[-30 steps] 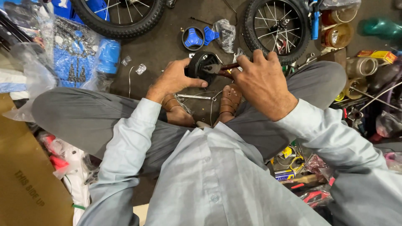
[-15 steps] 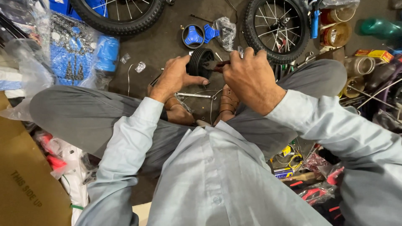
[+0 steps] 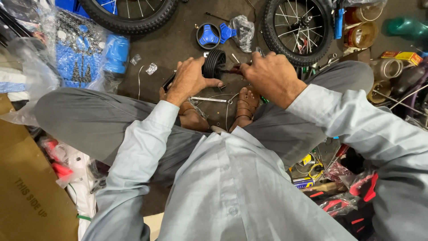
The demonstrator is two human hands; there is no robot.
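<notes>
The person sits cross-legged on the floor, and both hands meet just above the sandalled feet. The left hand grips a small black training wheel by its ribbed tread, thumb stretched under the rim and the other fingers curled over the near side. The right hand is closed in a fist around the handle of a dark tool whose tip meets the hub of the wheel; the fingers wrap it tightly, though their tips are hidden behind the knuckles. The wheel is held on edge in the air, between the two hands and well clear of the floor. It looks light and stiff, a moulded plastic piece with a grooved tread that should give good purchase, so the rim seems the sound place to hold while the hub is worked. Beyond it on the floor lie a second small wheel with a blue hub, a crumpled plastic bag and two spoked bicycle wheels.
</notes>
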